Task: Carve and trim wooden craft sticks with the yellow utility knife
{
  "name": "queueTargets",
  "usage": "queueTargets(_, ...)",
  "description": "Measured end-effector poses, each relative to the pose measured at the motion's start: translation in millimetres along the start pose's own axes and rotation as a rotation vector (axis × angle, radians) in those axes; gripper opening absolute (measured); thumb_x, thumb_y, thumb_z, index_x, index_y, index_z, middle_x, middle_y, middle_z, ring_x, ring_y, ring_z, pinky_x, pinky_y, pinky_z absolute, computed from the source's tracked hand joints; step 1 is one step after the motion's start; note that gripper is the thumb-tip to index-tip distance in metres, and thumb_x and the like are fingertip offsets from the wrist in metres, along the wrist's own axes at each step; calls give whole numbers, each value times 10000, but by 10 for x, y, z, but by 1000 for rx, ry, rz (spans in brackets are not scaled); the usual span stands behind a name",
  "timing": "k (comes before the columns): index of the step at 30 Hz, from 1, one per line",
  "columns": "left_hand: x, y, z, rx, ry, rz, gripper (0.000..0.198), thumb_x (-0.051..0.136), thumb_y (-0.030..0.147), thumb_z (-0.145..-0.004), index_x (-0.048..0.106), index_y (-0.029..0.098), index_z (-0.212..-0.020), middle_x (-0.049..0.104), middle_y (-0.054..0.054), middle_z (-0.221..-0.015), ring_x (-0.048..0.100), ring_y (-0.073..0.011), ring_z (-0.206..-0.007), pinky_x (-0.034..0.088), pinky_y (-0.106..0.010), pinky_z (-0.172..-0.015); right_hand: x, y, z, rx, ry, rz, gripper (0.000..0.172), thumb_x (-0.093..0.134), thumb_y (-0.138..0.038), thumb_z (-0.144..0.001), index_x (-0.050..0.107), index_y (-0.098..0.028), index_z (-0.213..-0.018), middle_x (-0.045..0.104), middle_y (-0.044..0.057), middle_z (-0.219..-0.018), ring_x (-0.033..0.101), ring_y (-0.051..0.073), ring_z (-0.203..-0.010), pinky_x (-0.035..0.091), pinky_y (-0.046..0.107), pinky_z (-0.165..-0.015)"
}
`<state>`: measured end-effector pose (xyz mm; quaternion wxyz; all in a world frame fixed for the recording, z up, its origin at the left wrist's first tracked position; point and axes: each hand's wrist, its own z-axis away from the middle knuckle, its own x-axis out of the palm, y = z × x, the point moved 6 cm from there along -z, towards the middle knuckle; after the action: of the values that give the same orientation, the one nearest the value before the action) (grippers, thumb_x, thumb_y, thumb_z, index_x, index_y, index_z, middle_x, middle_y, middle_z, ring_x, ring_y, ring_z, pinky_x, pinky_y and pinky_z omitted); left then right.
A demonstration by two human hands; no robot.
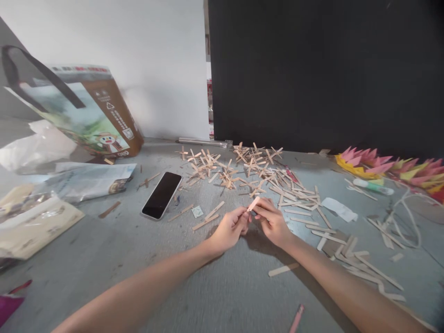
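Observation:
Close together over the middle of the table, my left hand [231, 229] and my right hand [271, 220] both have their fingers pinched on one wooden popsicle stick [254, 204]. The stick tilts up and away from me, its upper end showing between the hands and its lower end hidden by fingers. Two loose sticks [208, 222] lie just left of my left hand, beside a small pale square packet [197, 212]. Below my right wrist rests a single flat stick [283, 269]. Beyond my hands spreads a heap of crossed, joined sticks [227, 173].
A black smartphone [162, 195] lies left of the sticks. Further left are a printed carry bag [100, 115] and plastic packets [90, 180]. On the right are many loose sticks [364, 268], a glue tube [373, 187], a white cable [416, 226] and pink-yellow paper crowns [367, 164]. A pencil [297, 319] lies near me.

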<state>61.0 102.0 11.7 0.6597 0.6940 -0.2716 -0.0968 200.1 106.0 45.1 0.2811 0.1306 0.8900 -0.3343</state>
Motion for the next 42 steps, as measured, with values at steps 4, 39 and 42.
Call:
queueTargets(4,-3,2,3,8,-4,0,462,487,622,-1013,506,180,-881,327,92,-615,271,-75,-516,227,-233,-520,-4,1,-3,10,-26,-2,322,459,-32,-975,703,-232,-1039,657,70,-955,578,238,-901,462,406,-827)
queueTargets(39,4,38,13,35,19,-8,417,471,563,-1040,503,180,-880,325,94,-610,281,-72,-510,227,-227,-516,32,7,6,3,-6,45,345,462,-88,-1019,698,-261,-1201,702,82,-1076,639,262,-1018,483,426,-880)
queueTargets(42,-6,61,16,74,47,24,403,482,550,-1043,492,186,-870,304,105,-593,271,-69,-495,233,-222,-510,43,59,16,35,7,86,324,471,-116,-1035,694,-259,-1222,692,78,-1051,627,254,-983,470,423,-865)
